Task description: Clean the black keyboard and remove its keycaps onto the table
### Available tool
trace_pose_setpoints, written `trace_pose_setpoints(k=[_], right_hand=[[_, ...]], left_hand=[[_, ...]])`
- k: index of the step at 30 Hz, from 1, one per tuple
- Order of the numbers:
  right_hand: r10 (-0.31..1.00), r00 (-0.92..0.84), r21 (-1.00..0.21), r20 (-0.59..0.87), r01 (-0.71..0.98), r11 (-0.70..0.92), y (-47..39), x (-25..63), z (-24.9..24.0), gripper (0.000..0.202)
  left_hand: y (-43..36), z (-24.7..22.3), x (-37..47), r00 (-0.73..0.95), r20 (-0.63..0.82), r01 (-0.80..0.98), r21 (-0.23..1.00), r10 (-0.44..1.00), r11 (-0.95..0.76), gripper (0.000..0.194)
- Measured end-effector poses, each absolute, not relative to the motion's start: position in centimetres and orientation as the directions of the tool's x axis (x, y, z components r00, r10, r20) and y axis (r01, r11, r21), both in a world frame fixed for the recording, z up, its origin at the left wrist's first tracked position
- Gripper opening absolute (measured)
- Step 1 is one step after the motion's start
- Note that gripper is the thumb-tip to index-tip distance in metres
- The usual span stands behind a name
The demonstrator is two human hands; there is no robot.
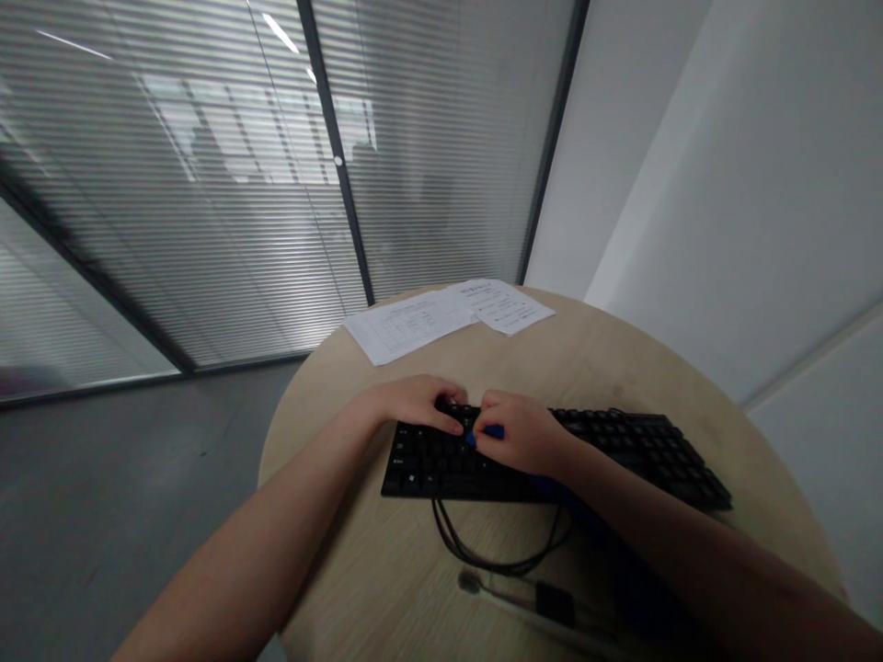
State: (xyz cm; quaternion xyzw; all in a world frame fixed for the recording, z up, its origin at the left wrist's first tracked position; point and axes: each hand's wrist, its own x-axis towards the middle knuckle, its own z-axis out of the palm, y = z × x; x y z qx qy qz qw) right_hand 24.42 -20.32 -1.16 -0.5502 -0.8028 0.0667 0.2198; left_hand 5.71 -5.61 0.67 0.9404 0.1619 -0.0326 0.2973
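A black keyboard (441, 469) lies across the round table, its cable looping out below the near edge. My left hand (418, 402) rests at the keyboard's left part, thumb and fingers apart, touching the keys and upper edge. Close beside it, my right hand (517, 430) is closed over the keys, pinching a blue cloth (494, 430). Small blue bits show between the fingers, and more blue shows beneath the wrist. The right hand and forearm hide some middle keys and most of the cloth.
Printed papers (420, 324) lie at the far side of the wooden table (372, 561). Nearer me are a black cable (475, 556), a thin-handled brush (470, 582) and a small black block (555, 603). Glass panels with blinds and a white wall stand behind.
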Motion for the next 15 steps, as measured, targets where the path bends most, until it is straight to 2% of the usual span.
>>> trace_pose_setpoints(k=[15], right_hand=[[0.899,-0.348,-0.368,0.267,0.825,0.428,-20.19,24.55,-1.18,0.013]], left_hand=[[-5.71,0.8,5.72,0.953,-0.156,0.3,0.569,0.258,-0.765,0.04]])
